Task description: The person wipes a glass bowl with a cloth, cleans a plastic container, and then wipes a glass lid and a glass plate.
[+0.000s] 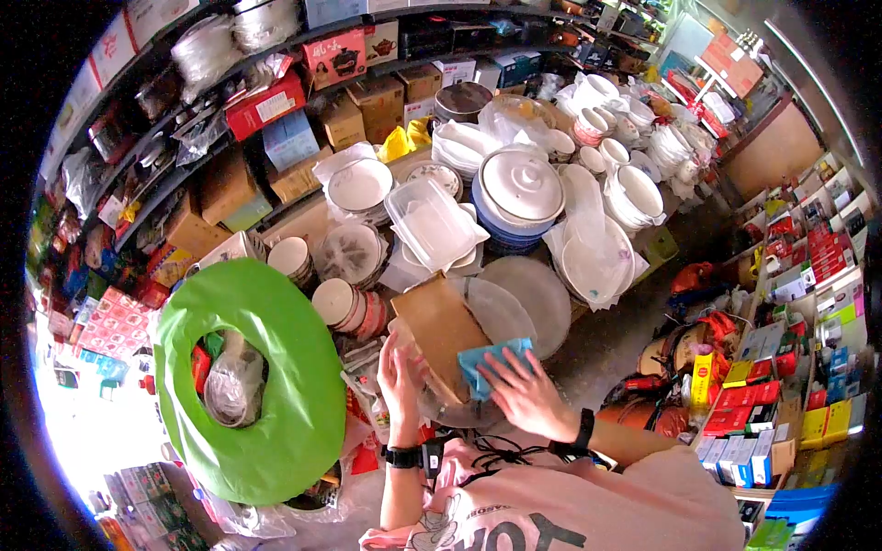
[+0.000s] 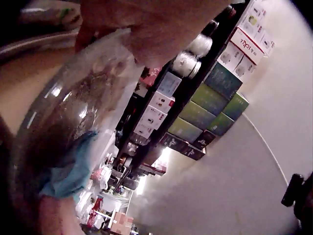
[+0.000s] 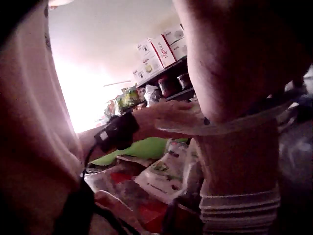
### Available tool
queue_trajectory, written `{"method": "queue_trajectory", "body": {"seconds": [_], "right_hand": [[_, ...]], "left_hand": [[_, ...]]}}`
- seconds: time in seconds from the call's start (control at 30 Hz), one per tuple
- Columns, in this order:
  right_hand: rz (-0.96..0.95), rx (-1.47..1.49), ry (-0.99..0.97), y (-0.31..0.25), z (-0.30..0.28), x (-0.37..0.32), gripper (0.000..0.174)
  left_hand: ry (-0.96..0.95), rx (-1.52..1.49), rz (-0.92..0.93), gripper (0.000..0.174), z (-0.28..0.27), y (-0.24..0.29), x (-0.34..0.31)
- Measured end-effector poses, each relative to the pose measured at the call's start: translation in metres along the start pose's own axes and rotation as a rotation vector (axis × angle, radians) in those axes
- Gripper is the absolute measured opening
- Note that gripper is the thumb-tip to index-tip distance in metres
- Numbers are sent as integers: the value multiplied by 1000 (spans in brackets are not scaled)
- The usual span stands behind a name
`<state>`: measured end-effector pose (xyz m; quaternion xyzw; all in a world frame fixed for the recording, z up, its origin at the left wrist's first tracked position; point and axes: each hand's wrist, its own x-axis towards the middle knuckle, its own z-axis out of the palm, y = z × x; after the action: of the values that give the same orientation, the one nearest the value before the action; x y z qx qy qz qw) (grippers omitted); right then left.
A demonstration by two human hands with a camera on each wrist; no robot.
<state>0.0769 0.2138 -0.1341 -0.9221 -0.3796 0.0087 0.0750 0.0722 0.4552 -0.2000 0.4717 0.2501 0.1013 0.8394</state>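
Observation:
My left hand [image 1: 400, 376] grips the rim of a clear, shallow round dish [image 2: 105, 88], whose curved edge shows in the left wrist view. A crumpled blue cloth [image 1: 496, 365] lies against this dish under my right hand [image 1: 533, 399], which holds it with the fingers spread across it. In the right wrist view the dish's thin edge [image 3: 220, 128] runs between both hands, my left hand at its far side. Brown cardboard [image 1: 441, 326] shows just beyond the hands in the head view.
Stacked bowls [image 1: 344, 303], a lidded white pot [image 1: 522, 184] and clear plastic containers [image 1: 436, 220] crowd the table ahead. Large round platters [image 1: 533, 298] lie right of the cardboard. A green ring-shaped cover [image 1: 303, 395] stands at the left. Boxed goods [image 1: 749, 395] fill shelves at the right.

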Motion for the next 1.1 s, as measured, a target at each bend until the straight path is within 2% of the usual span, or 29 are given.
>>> {"method": "queue_trajectory", "body": {"seconds": [0.2, 0.3, 0.37, 0.47, 0.6, 0.73, 0.8, 0.87, 0.93, 1.1], "right_hand": [[10, -38, 52, 35, 17, 43, 54], [35, -2, 76, 40, 37, 65, 62], [76, 41, 87, 33, 48, 77, 71], [141, 22, 100, 19, 59, 91, 72], [198, 74, 93, 1, 57, 106, 69], [229, 101, 113, -17, 59, 111, 66], [233, 133, 113, -25, 56, 112, 62], [136, 145, 107, -31, 57, 110, 60], [67, 209, 191, -39, 58, 107, 52], [8, 182, 108, -54, 58, 87, 52]], "left_hand": [[-10, 19, 42, 43, -1, -3, 2], [26, 91, 36, 43, 4, 3, -2], [29, 89, 35, 43, 6, 5, -3], [23, 85, 51, 42, 3, 2, -3], [27, 98, 72, 42, 2, -3, -1], [22, 187, 186, 42, 2, -4, 1], [32, 121, 179, 42, 4, -3, 1], [37, 118, 152, 40, 4, -3, 0], [80, 336, 281, 39, 2, -4, 3], [96, 322, 327, 37, -2, -10, 9]]}}
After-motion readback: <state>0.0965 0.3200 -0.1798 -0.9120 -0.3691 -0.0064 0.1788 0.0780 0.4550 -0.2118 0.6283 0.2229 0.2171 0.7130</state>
